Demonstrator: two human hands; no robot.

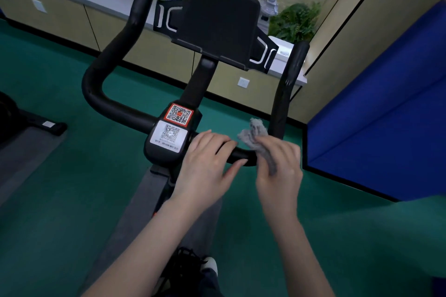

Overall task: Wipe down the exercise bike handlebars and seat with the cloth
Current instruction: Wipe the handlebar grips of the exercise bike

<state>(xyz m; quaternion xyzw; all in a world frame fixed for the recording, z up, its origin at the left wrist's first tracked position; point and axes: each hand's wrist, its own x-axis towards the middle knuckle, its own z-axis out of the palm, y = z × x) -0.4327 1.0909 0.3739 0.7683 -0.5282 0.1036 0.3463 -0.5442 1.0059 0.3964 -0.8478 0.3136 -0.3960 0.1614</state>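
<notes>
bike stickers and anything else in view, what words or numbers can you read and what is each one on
No quotable text; nothing reads clearly.
Orange sticker on the bike: a QR code only, no words.
White sticker just below it: a QR code, then a line of small print, too blurred to read.
White label on the other machine's foot, far left: too small to read.
Tablet holder: no lettering shows.

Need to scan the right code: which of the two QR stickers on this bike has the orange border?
The upper QR sticker, framed in orange. The lower QR sticker directly below it is plain white with no coloured frame.
</notes>
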